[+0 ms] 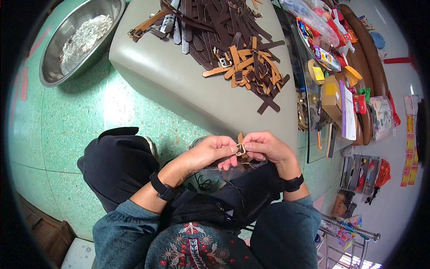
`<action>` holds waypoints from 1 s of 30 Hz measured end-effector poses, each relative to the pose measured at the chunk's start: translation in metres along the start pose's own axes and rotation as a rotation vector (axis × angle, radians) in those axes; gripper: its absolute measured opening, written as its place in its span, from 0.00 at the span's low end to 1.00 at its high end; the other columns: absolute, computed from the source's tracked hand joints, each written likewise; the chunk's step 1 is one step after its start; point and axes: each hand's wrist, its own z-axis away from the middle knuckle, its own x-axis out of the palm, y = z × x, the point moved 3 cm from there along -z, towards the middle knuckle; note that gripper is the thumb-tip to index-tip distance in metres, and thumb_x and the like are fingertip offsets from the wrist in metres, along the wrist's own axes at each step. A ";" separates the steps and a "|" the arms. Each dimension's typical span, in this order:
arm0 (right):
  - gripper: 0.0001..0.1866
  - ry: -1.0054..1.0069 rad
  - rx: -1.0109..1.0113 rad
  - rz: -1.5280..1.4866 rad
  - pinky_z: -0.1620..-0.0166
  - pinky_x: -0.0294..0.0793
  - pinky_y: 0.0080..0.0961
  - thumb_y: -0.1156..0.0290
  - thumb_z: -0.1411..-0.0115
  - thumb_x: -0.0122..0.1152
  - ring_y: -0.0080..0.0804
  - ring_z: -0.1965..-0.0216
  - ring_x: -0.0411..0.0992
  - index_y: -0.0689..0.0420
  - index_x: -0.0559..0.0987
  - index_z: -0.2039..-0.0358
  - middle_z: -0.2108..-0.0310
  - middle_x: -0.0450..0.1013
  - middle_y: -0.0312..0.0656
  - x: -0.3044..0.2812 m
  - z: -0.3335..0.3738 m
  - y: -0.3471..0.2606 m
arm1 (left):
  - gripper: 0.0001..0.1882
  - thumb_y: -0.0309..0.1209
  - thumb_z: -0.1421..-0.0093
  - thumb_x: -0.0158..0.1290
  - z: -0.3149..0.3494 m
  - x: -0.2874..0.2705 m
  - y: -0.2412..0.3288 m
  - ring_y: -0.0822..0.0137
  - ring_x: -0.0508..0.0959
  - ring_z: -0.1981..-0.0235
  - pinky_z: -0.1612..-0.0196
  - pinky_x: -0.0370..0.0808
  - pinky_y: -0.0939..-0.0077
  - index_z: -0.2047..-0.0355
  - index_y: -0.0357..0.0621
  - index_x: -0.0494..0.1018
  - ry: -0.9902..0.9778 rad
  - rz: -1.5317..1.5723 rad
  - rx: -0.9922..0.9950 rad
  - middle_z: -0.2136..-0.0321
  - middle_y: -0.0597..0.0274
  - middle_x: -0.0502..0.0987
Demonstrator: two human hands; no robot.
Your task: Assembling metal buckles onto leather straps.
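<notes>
Over my lap, a gold-coloured metal buckle [241,149] sits between my fingertips. A short tan leather strap [240,137] sticks up behind it, seemingly threaded into the buckle; the rest is covered by my fingers. My left hand [218,150] pinches the buckle's left side, thumb on top. From the right, my right hand [267,148] closes thumb and fingers on the buckle and the strap. Beyond my hands, a pile of tan strap pieces [251,65] with some buckles lies on the grey padded seat [179,96], beside a heap of dark brown straps [219,29].
A metal basin [51,71] with pale, crumpled-looking material stands on the green floor at far left. At right is a glass table [313,150] crowded with packages, a cardboard box [330,92] and papers. A metal rail [354,231] stands at lower right.
</notes>
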 end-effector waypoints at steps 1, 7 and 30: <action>0.08 0.006 -0.034 -0.017 0.83 0.54 0.08 0.70 0.40 0.52 0.11 0.85 0.59 0.61 0.75 0.67 0.79 0.68 0.33 0.002 -0.002 0.001 | 0.11 0.34 0.36 0.43 0.000 -0.002 0.000 0.77 0.72 0.79 0.76 0.68 0.86 0.67 0.39 0.69 -0.005 -0.031 -0.008 0.76 0.62 0.76; 0.08 0.473 -0.311 0.113 0.77 0.66 0.10 0.71 0.41 0.53 0.16 0.80 0.68 0.63 0.74 0.65 0.75 0.72 0.36 0.030 -0.005 -0.001 | 0.10 0.33 0.37 0.44 -0.001 -0.006 -0.004 0.79 0.71 0.82 0.80 0.68 0.87 0.68 0.37 0.68 0.252 -0.099 0.004 0.77 0.62 0.75; 0.07 0.762 -0.477 0.467 0.66 0.74 0.19 0.72 0.38 0.47 0.25 0.70 0.74 0.64 0.66 0.68 0.70 0.75 0.45 0.039 0.006 -0.008 | 0.11 0.34 0.37 0.44 -0.003 -0.005 -0.005 0.81 0.69 0.80 0.77 0.67 0.87 0.71 0.39 0.69 0.322 -0.284 0.017 0.79 0.69 0.73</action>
